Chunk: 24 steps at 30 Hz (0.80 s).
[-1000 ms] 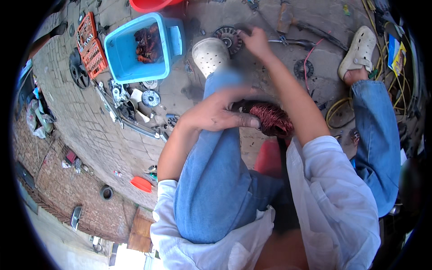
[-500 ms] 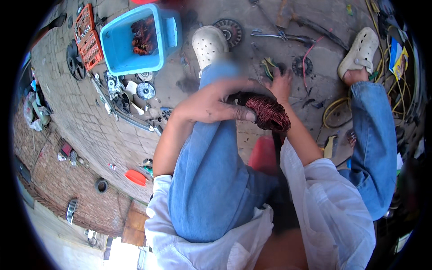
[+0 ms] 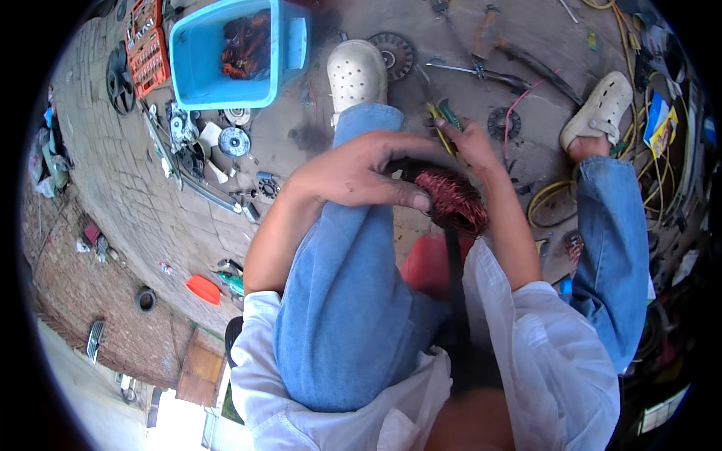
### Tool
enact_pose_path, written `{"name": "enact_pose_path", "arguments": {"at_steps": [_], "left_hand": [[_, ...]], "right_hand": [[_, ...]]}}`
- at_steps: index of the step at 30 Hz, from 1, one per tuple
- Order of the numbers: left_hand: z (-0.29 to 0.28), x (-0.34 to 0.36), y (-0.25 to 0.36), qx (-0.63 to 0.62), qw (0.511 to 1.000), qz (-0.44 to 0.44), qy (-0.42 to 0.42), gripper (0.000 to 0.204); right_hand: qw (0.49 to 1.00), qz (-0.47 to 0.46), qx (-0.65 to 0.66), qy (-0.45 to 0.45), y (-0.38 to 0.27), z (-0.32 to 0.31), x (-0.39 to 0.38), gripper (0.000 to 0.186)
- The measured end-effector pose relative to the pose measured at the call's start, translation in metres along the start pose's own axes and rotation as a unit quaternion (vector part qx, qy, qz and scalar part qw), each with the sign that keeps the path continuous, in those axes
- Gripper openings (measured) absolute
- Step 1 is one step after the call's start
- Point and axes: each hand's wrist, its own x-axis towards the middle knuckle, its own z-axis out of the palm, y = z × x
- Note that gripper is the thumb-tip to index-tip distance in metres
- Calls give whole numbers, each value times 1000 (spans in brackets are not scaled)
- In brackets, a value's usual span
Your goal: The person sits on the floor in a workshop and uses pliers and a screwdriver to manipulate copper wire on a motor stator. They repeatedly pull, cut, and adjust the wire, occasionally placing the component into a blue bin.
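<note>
My left hand (image 3: pixel 361 169) is wrapped round a motor winding (image 3: pixel 451 199), a dark, roughly tubular part covered in reddish copper wire. Its open end points toward my right forearm, above my lap. Just beyond it, my right hand (image 3: pixel 472 144) grips pliers (image 3: pixel 444 120) with green and yellow handles. The handles stick out past the fingers, while the jaws are hard to make out.
A blue tub (image 3: pixel 226 98) holding copper-coloured scrap stands at the far left, beside an orange tool case (image 3: pixel 148 60). Metal parts (image 3: pixel 234 141), a toothed disc (image 3: pixel 392 56), a long screwdriver-like tool (image 3: pixel 481 73) and yellow cable (image 3: pixel 553 197) lie on the paving.
My right hand has picked the pliers up off the ground and drawn them nearer the winding. My left hand keeps its hold on the winding, and the view has shifted slightly.
</note>
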Motion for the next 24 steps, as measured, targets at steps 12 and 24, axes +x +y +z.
{"name": "enact_pose_path", "arguments": {"at_steps": [12, 24], "left_hand": [[1, 6, -3, 77, 997, 23, -22, 47], [11, 50, -12, 92, 992, 67, -45, 41]], "right_hand": [[990, 76, -75, -98, -32, -19, 32, 37], [974, 101, -134, -152, -92, -32, 42, 31]]}}
